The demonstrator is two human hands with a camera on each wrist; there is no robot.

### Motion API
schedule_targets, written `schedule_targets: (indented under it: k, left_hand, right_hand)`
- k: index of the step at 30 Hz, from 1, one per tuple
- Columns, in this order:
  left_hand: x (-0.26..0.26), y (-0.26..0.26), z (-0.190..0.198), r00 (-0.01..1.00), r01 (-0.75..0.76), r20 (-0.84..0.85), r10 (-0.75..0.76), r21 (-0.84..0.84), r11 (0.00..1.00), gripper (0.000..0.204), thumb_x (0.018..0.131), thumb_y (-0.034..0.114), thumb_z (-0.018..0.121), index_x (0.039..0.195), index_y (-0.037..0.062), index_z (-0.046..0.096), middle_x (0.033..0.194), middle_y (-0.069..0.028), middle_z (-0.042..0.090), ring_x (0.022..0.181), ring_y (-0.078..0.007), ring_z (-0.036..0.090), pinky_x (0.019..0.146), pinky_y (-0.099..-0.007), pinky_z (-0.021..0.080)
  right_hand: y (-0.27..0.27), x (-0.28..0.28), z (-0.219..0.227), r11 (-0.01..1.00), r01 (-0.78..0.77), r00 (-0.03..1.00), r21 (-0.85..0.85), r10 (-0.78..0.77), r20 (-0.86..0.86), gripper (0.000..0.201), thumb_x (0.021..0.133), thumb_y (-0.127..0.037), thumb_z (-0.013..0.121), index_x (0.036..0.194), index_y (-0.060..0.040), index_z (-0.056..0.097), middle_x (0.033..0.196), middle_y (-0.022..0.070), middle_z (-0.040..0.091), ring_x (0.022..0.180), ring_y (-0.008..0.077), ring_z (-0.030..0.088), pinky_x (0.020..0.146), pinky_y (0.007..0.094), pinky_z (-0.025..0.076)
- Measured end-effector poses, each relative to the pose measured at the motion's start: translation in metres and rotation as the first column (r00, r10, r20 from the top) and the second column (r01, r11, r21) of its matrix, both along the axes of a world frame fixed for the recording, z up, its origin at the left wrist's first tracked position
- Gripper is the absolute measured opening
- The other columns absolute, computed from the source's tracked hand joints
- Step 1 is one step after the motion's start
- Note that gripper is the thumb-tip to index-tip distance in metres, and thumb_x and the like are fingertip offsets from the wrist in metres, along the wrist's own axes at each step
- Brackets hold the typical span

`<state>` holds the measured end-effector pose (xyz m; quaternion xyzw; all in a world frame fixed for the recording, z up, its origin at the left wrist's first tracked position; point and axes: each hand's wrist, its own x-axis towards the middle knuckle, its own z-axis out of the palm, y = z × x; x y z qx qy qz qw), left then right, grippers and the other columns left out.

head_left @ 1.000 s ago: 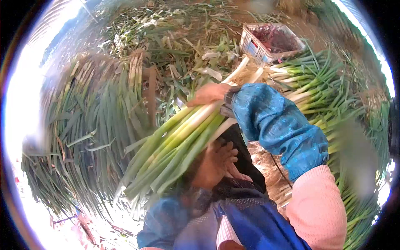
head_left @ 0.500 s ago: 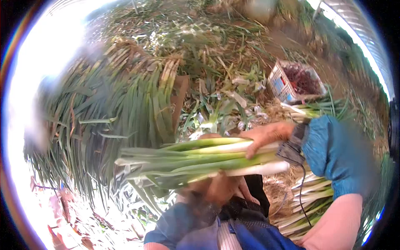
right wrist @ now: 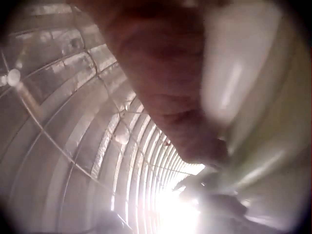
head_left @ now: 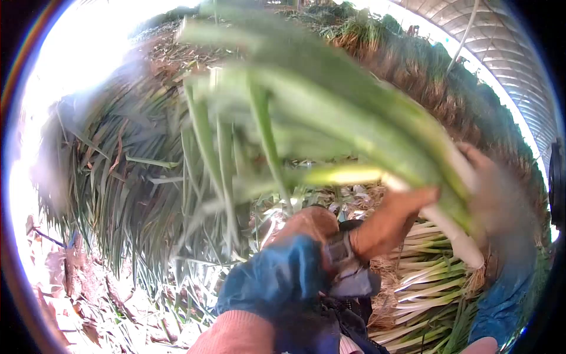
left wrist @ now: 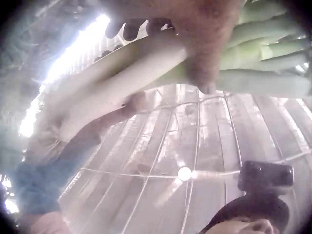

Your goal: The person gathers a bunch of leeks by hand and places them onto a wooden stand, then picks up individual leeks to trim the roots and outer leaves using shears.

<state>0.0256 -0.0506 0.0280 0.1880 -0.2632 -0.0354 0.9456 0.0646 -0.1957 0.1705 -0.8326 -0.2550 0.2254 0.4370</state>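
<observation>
A bunch of thick green onions (head_left: 365,130) is held up before the body, its blurred leaves reaching to the upper left and its white ends to the lower right. My left hand (head_left: 392,221) grips the bunch around its pale stalks; the left wrist view shows the thumb and fingers of that left hand (left wrist: 204,39) wrapped over them. Nearer the root end, my right hand (head_left: 492,192) holds the stalks and is blurred. In the left wrist view, right-hand fingers (left wrist: 122,109) lie along the white stalks. White stalks (right wrist: 239,63) lie beside the right hand (right wrist: 161,73) in its own wrist view.
To the left stands a large heap of green onions (head_left: 124,171) with leaves hanging down. Cleaned green onions (head_left: 424,283) lie in a row at the lower right, roots inward. More bunches (head_left: 471,106) line the back right. A curved roof (head_left: 507,53) arches overhead.
The bunch has been lifted and turned, its leaves swinging up. My left hand has come from beneath to the stalks, while my right hand has shifted right. The head view has tilted upward.
</observation>
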Motion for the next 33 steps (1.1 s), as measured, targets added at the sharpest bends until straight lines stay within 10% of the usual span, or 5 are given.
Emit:
schedule_targets:
  k: [11, 17, 20, 27, 33]
  left_hand:
    - [0.052, 0.216, 0.026, 0.909, -0.383, -0.007, 0.417, 0.384, 0.840, 0.049, 0.085, 0.029, 0.057, 0.119, -0.0028, 0.045, 0.111, -0.0174, 0.054, 0.100, -0.0252, 0.054, 0.091, -0.0346, 0.042]
    - [-0.027, 0.317, -0.162, 0.406, -0.721, 0.840, 0.361, 0.537, -0.438, 0.043, 0.078, 0.018, 0.064, 0.113, -0.0021, 0.052, 0.108, -0.0161, 0.057, 0.099, -0.0235, 0.055, 0.088, -0.0334, 0.043]
    - [-0.035, 0.328, -0.276, 0.605, -0.098, -0.506, 0.615, 0.719, 0.689, 0.050, 0.074, 0.020, 0.068, 0.114, -0.0038, 0.051, 0.109, -0.0148, 0.056, 0.101, -0.0253, 0.053, 0.093, -0.0349, 0.039]
    - [-0.038, 0.315, -0.239, 0.594, -0.450, 0.191, 0.781, 0.884, 0.126, 0.032, 0.082, 0.015, 0.052, 0.110, 0.0019, 0.054, 0.105, -0.0112, 0.055, 0.100, -0.0228, 0.053, 0.088, -0.0326, 0.042]
    - [-0.136, 0.250, -0.221, 0.648, 0.006, -0.726, 0.230, 0.307, 0.952, 0.048, 0.077, 0.016, 0.058, 0.119, -0.0044, 0.045, 0.111, -0.0180, 0.055, 0.102, -0.0252, 0.056, 0.086, -0.0370, 0.048]
  right_hand:
    - [0.195, 0.077, -0.079, 0.861, -0.196, 0.954, 0.469, 0.278, -0.113, 0.069, 0.066, -0.029, 0.076, 0.118, 0.0020, 0.043, 0.113, 0.0125, 0.053, 0.100, 0.0174, 0.056, 0.083, 0.0292, 0.049]
    - [0.310, 0.070, -0.284, 0.940, -0.065, 0.941, 0.334, 0.169, -0.293, 0.049, 0.077, -0.035, 0.065, 0.104, 0.0041, 0.054, 0.093, 0.0112, 0.060, 0.078, 0.0191, 0.059, 0.072, 0.0304, 0.049]
    - [0.322, 0.060, -0.368, 0.980, -0.160, 0.963, 0.118, 0.181, -0.202, 0.044, 0.075, -0.033, 0.067, 0.096, 0.0051, 0.059, 0.087, 0.0099, 0.062, 0.074, 0.0182, 0.057, 0.069, 0.0315, 0.046]
    - [0.356, 0.104, -0.397, 0.977, -0.141, 0.966, -0.159, 0.101, -0.237, 0.066, 0.075, -0.050, 0.063, 0.116, 0.0015, 0.055, 0.112, 0.0229, 0.055, 0.098, 0.0327, 0.056, 0.080, 0.0393, 0.048]
    - [0.247, 0.017, -0.344, 0.957, -0.226, 0.647, 0.180, 0.286, -0.707, 0.056, 0.085, -0.036, 0.058, 0.129, -0.0063, 0.042, 0.119, 0.0165, 0.050, 0.106, 0.0240, 0.050, 0.087, 0.0336, 0.044]
